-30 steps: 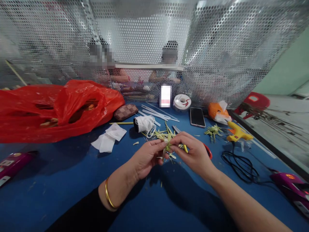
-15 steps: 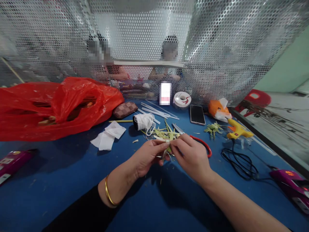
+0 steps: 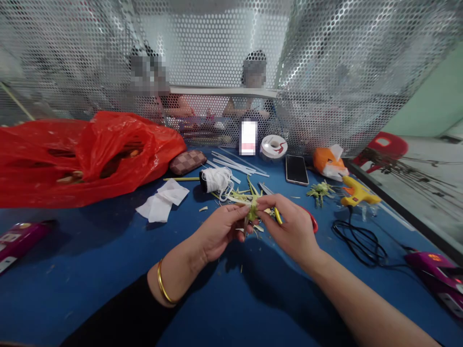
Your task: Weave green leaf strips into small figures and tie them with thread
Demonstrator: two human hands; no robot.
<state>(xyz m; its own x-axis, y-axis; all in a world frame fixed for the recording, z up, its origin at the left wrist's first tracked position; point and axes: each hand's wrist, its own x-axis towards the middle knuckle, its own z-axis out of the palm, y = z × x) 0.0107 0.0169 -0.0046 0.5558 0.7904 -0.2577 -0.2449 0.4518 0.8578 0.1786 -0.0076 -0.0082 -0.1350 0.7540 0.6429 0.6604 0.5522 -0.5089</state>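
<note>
My left hand (image 3: 227, 224), with a gold bangle at its wrist, pinches a small pale-green leafy bundle (image 3: 253, 208) between thumb and fingers. From the other side my right hand (image 3: 294, 231) closes its fingertips on the same bundle. Its exact kind is too small to make out. Under and behind the hands lies a heap of green and whitish strips (image 3: 240, 196). Scissors (image 3: 314, 222) with red and yellow handles are partly covered by my right hand. Just beyond my left hand rests a spool of white yarn (image 3: 219, 180).
To the left are a red plastic bag (image 3: 152, 144), white tissues (image 3: 162, 201) and a checked pouch (image 3: 188, 162). A tape roll (image 3: 274, 147), a phone (image 3: 296, 169), a green leafy clump (image 3: 320, 193), a yellow glue gun (image 3: 360, 192) and its cord lie to the right. Two people sit behind a perforated screen.
My right hand has shifted slightly and its fingers have loosened a little. More of the green bundle and a yellow part of the scissors' handle now show between the hands.
</note>
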